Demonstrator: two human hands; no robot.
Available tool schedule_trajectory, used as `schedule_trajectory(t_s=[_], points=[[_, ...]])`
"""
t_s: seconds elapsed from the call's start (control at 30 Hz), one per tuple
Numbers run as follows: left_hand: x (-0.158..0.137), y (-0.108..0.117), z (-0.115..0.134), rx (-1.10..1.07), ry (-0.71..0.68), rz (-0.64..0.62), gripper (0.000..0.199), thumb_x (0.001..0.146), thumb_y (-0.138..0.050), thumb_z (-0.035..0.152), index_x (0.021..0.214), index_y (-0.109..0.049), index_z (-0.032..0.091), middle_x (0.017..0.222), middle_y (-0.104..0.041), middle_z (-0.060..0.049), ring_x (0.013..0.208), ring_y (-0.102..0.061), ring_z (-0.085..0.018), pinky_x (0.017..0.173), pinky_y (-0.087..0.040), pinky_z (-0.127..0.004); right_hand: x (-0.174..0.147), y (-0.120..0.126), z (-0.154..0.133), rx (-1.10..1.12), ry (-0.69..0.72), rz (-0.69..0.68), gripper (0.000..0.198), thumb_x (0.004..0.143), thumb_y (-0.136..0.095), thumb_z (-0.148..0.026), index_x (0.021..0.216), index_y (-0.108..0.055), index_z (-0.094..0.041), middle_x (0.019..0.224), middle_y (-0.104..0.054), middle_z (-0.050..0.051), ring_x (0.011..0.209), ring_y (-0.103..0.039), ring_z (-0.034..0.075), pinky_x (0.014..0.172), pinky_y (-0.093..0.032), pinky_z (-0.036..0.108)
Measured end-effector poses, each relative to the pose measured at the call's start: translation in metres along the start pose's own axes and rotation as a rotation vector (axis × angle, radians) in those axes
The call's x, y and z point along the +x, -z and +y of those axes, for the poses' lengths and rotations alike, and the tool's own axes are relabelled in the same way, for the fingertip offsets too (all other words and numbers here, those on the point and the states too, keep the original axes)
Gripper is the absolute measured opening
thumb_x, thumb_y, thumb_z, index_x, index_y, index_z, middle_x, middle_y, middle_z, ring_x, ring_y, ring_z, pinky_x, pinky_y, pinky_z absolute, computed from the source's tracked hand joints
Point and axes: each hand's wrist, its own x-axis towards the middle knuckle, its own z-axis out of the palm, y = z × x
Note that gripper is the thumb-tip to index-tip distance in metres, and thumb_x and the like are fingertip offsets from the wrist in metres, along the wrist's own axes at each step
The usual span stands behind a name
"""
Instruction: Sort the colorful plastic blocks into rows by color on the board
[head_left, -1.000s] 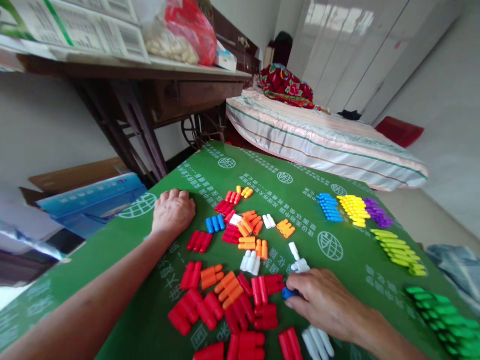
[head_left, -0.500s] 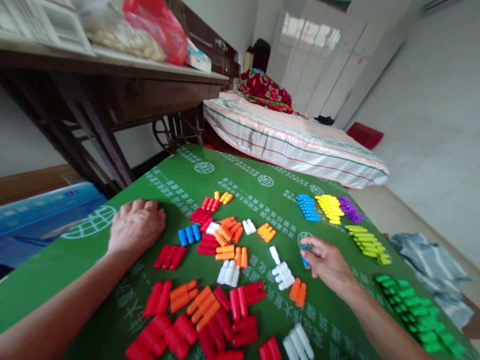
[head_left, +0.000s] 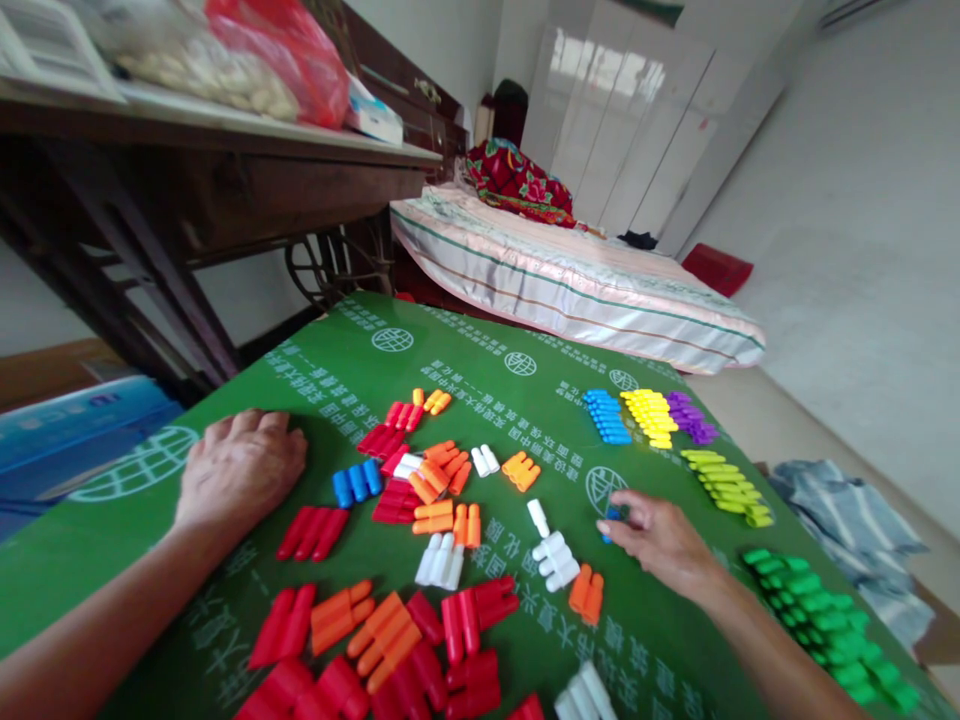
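My right hand is over the right part of the green board, its thumb and fingers closed around a small blue plastic piece, mostly hidden by the fingertips. My left hand lies palm down on the board at the left, holding nothing. Near it are a blue set of joined tubes and a red set. Left of my right hand lie a white set, a single white piece and an orange set.
Sorted blue, yellow, purple, lime and green rows line the right side. Red and orange pieces crowd the near middle. A wooden table stands at left, a bed behind.
The whole view has shifted slightly, the board's things sliding left. My right hand still pinches the blue piece, its fingers turned a little. The left hand stays resting on the board.
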Motion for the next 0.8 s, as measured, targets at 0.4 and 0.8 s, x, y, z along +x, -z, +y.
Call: schedule_trajectory(t_s=[0.4,0.8], points=[[0.005,-0.004,-0.003,-0.017,-0.024,0.010,0.066,0.082,-0.013,0.046,0.117,-0.055,0.008,0.122,-0.052,-0.022,0.114,-0.044,-0.038,0.094,-0.038,-0.047,-0.001,-0.003,0.004,-0.194,-0.026,0.052,0.027,0.074,-0.060,-0.037,0.097,-0.060,-0.022,0.059,-0.057,-0.005,0.054,-0.052,0.013,0.054,-0.035,0.024],[0.002,-0.003,-0.005,-0.002,-0.027,0.008,0.065,0.081,-0.014,0.050,0.120,-0.054,0.017,0.123,-0.052,-0.019,0.114,-0.044,-0.036,0.095,-0.037,-0.045,0.075,0.031,0.004,0.001,-0.064,0.388,0.052,0.069,-0.062,-0.048,0.110,-0.058,-0.016,0.057,-0.056,-0.003,0.051,-0.053,0.015,0.052,-0.039,0.027]])
